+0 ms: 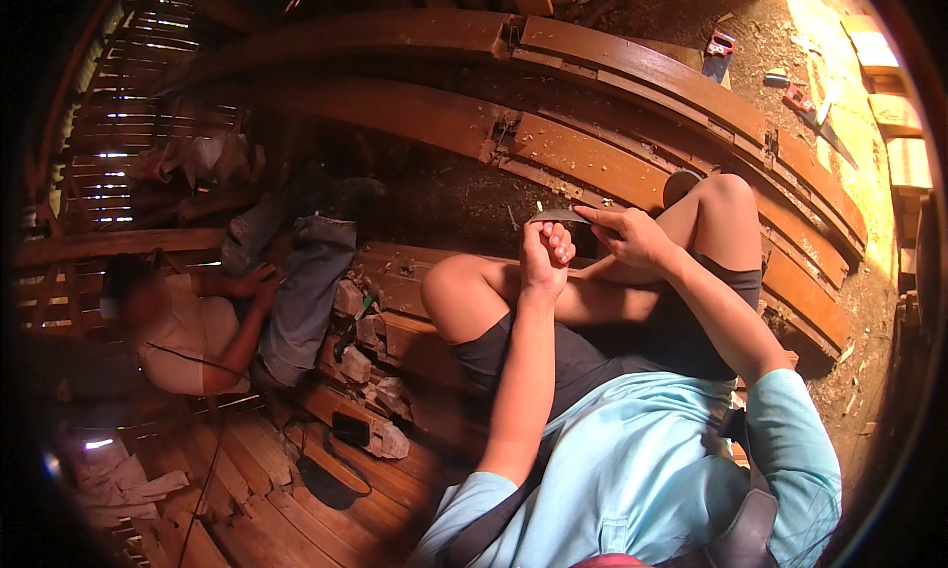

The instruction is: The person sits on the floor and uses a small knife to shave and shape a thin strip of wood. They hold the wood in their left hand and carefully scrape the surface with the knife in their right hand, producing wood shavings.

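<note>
A thin, dark, slightly curved blade-like strip (559,215) lies between my two hands, in front of my bent knees. My left hand (546,259) is closed with its fingers curled, thumb up against the near end of the strip. At the strip's other end, my right hand (630,236) is closed on it, its index finger laid along the edge. Its other fingers are partly hidden, so I cannot make out whether the strip has a handle. A small pale tip shows just above the strip.
Long grooved wooden beams (592,158) with shavings on them run across beyond my knees. Two red-handled saws (719,49) lie at the far right. To the left another person (197,331) sits. Wood blocks (355,363), a phone (351,430) and a dark cap (329,484) lie nearby.
</note>
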The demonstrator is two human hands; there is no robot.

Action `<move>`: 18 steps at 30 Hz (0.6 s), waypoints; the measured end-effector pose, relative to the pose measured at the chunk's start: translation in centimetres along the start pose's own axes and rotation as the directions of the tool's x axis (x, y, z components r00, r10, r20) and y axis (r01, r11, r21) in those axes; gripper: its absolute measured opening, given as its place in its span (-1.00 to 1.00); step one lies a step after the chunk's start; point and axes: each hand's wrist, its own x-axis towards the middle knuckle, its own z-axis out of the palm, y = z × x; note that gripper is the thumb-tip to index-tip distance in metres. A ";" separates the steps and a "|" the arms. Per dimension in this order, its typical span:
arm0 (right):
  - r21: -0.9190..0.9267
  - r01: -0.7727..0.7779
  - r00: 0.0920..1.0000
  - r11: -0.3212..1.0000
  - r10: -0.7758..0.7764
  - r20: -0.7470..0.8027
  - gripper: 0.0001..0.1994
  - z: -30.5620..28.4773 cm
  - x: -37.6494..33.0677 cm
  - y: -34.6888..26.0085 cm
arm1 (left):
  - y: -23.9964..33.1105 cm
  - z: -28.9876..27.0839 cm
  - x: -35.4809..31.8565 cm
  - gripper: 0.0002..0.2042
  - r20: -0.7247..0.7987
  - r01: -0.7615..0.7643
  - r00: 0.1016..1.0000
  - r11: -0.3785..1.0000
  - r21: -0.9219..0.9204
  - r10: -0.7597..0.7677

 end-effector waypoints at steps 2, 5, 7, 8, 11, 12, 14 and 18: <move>-0.003 -0.045 0.997 0.999 0.044 -0.061 -0.59 0.7 -0.1 0.5 | -0.3 0.5 -0.3 -0.75 0.078 0.020 0.996 0.987 0.160 -0.033; 0.096 -0.305 0.888 0.948 0.319 -0.331 -0.63 2.1 1.6 6.0 | -2.9 3.1 -1.5 -0.76 0.285 0.014 0.948 0.913 0.408 -0.142; 0.154 -0.346 0.869 0.926 0.378 -0.320 -0.64 0.7 2.5 3.2 | -3.6 4.0 -2.4 -0.78 0.279 -0.005 0.953 0.913 0.408 -0.119; 0.181 -0.367 0.858 0.912 0.407 -0.313 -0.64 0.1 2.7 2.0 | -3.2 3.5 -2.0 -0.78 0.229 -0.020 0.971 0.930 0.367 -0.069; 0.290 -0.291 0.915 0.912 0.354 -0.195 -0.64 -0.9 1.2 2.1 | -0.4 1.4 -0.4 -0.77 0.055 0.075 0.996 0.996 -0.047 -0.073; 0.294 -0.253 0.936 0.922 0.310 -0.167 -0.63 -1.1 0.7 1.3 | 0.7 1.3 -0.3 -0.77 0.044 0.018 0.999 0.993 -0.118 -0.013; 0.142 -0.105 0.987 0.984 0.121 -0.106 -0.61 -1.4 0.3 0.5 | 1.7 1.5 -0.4 -0.73 0.081 -0.035 0.995 0.981 -0.189 0.051; 0.100 0.081 0.995 0.992 -0.073 -0.074 -0.59 0.0 1.0 1.1 | 0.9 1.5 -0.3 -0.74 0.058 0.004 0.998 0.974 -0.225 0.010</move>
